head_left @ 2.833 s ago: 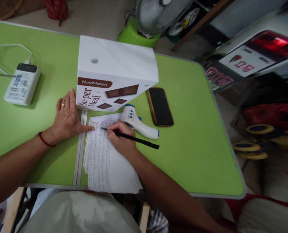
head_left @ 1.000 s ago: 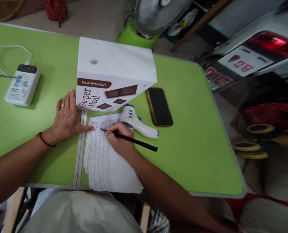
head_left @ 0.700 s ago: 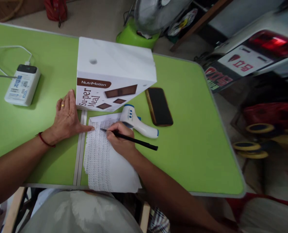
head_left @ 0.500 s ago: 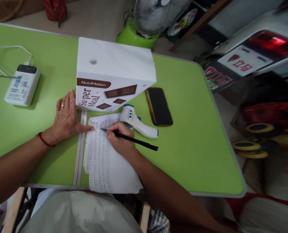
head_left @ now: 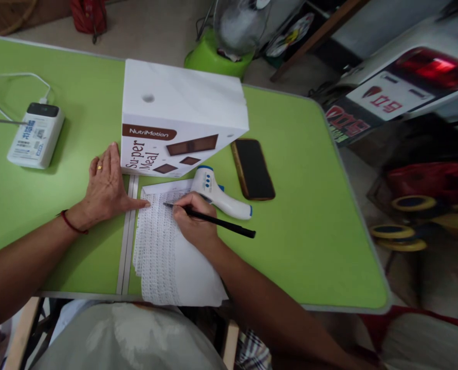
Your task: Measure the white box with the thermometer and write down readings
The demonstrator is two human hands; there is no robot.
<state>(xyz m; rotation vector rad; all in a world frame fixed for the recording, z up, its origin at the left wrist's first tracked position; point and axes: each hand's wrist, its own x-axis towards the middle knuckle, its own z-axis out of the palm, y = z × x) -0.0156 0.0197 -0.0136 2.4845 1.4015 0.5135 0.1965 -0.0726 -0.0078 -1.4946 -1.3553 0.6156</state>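
Observation:
My right hand [head_left: 195,218] pinches a black pen [head_left: 229,225], its tip at the written part of a white paper sheet [head_left: 198,277]. Columns of small handwriting fill the left portion of the paper, while the right portion is blank. Flat on the table lies my left hand [head_left: 107,186], fingers stretched forward beside the box and thumb resting on the paper's left edge. A white infrared thermometer [head_left: 223,198] with blue trim sits just beyond my right hand. Behind the paper stands a white box [head_left: 182,103] marked NutriMotion.
The green table [head_left: 309,246] has a metal seam left of the paper. A dark phone [head_left: 254,169] lies right of the box. At the left is a white power bank [head_left: 36,136] with cables. A fan with a green base [head_left: 219,56] stands past the far edge.
My right hand and the pen have shifted slightly to the right across the paper. My left hand stays in place.

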